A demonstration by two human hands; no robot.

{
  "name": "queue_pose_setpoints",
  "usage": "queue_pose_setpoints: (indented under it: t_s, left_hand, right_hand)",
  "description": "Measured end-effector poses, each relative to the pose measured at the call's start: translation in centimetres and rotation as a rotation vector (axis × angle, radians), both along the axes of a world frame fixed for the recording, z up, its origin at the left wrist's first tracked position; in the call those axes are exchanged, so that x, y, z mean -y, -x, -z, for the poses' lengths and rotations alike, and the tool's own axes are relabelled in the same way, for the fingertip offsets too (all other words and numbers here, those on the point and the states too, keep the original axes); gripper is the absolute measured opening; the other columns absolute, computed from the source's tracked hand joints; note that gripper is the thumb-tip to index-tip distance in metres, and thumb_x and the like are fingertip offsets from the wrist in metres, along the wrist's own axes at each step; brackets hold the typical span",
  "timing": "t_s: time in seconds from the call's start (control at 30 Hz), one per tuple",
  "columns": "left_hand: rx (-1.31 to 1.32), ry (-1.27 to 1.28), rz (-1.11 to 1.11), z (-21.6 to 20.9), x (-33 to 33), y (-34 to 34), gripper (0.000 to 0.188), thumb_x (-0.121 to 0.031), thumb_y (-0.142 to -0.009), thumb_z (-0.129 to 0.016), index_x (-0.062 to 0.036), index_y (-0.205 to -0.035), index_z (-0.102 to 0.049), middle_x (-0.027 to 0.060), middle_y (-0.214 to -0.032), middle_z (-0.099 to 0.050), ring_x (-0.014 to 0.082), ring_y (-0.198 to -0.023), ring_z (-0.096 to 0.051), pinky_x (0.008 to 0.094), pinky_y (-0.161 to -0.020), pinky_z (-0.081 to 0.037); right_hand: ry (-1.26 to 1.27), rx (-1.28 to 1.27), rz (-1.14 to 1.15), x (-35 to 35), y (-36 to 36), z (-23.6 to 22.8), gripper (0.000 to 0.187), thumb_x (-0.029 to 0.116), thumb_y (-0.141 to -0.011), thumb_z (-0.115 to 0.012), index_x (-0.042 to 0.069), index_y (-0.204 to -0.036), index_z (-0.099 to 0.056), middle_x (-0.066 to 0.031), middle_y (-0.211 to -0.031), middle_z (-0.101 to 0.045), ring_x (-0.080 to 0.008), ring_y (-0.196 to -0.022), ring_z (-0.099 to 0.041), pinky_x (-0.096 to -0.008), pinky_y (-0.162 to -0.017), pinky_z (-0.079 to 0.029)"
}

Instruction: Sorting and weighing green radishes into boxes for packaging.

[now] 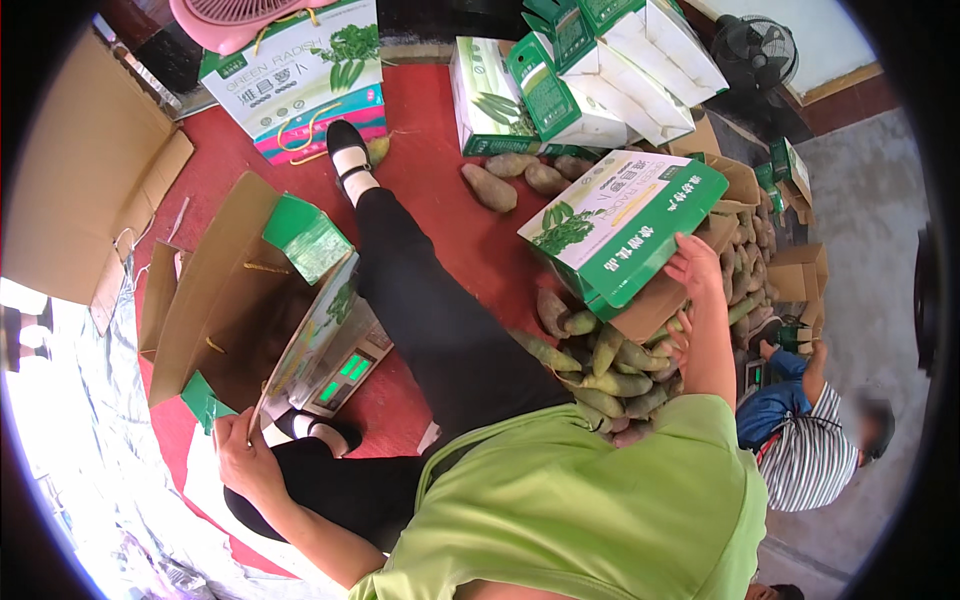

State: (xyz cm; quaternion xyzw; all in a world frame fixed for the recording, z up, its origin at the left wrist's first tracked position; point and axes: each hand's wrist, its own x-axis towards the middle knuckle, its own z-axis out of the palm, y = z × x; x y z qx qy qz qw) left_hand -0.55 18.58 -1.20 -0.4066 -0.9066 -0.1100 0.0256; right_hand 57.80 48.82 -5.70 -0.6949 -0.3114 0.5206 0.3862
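My left hand (247, 455) is closed on the near edge of an open carton (215, 290), brown inside with green end flaps. Its inside is dark, and its contents cannot be made out. Beside it is a scale (345, 380) with a lit green display. Over on the right, my right hand (695, 265) grips the edge of a green-and-white carton (620, 220) with leafy radishes printed on it. That carton is tilted above a heap of green radishes (610, 375). More fingers (680, 340) show below my right hand; whose they are I cannot tell.
Several white-and-green cartons (590, 80) stand at the back, with loose radishes (490, 187) before them. A pink fan (225, 20) tops another carton (300, 75). Brown cardboard (90, 170) stands far left. A person in a striped shirt (805, 455) sits at right.
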Motion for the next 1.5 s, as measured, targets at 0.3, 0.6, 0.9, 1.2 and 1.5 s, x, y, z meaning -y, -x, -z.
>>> queue_pose_setpoints:
  t_s: [0.3,0.6,0.9,1.2,1.5]
  left_hand:
    - [-0.018,-0.064,0.003,-0.5,0.0,-0.6,0.015,-0.008,-0.074,-0.068,-0.012,-0.088,-0.071,0.0012,-0.082,-0.056,0.0224,-0.081,-0.059,0.0364,-0.063,-0.048]
    - [-0.014,-0.053,-0.006,-1.1,-0.5,-0.7,0.014,-0.008,-0.073,-0.068,-0.0111,-0.087,-0.071,0.0017,-0.082,-0.057,0.0233,-0.082,-0.06,0.0369,-0.065,-0.048]
    - [-0.014,-0.07,-0.035,-1.0,-0.4,-0.7,0.013,-0.009,-0.074,-0.068,-0.0109,-0.086,-0.071,0.002,-0.081,-0.056,0.0239,-0.082,-0.06,0.0371,-0.065,-0.048]
    - [-0.041,-0.061,-0.032,-1.0,-0.6,-0.8,0.015,-0.005,-0.071,-0.069,-0.0097,-0.085,-0.072,0.0031,-0.08,-0.057,0.0245,-0.079,-0.06,0.0365,-0.065,-0.048]
    - [0.016,-0.101,-0.015,-0.8,-1.0,-0.6,0.018,-0.002,-0.07,-0.065,-0.0067,-0.087,-0.071,0.0068,-0.08,-0.057,0.0263,-0.077,-0.059,0.0363,-0.065,-0.047]
  right_hand:
    - [-0.057,0.099,0.043,-4.9,8.9,2.0,0.032,0.015,-0.083,-0.066,0.003,-0.111,-0.059,-0.0085,-0.094,-0.066,-0.0218,-0.077,-0.067,-0.0401,-0.063,-0.055]
    - [-0.219,0.117,-0.216,-1.0,13.3,-4.8,0.018,0.002,-0.08,-0.061,-0.002,-0.097,-0.067,-0.0072,-0.088,-0.069,-0.0141,-0.073,-0.064,-0.028,-0.067,-0.05]
    - [-0.402,0.069,-0.514,-3.7,20.8,-9.1,0.02,0.0,-0.079,-0.061,-0.002,-0.097,-0.068,-0.0049,-0.087,-0.069,-0.0112,-0.074,-0.062,-0.0268,-0.069,-0.049]
    - [-0.602,0.335,-0.599,-17.5,28.1,-9.4,0.023,0.001,-0.075,-0.062,-0.003,-0.097,-0.068,-0.008,-0.085,-0.068,-0.015,-0.074,-0.062,-0.0286,-0.07,-0.048]
    - [-0.785,0.486,-0.583,-32.8,35.9,-7.3,0.022,0.014,-0.081,-0.063,0.0,-0.097,-0.068,-0.0092,-0.084,-0.068,-0.0168,-0.073,-0.063,-0.0329,-0.069,-0.05]
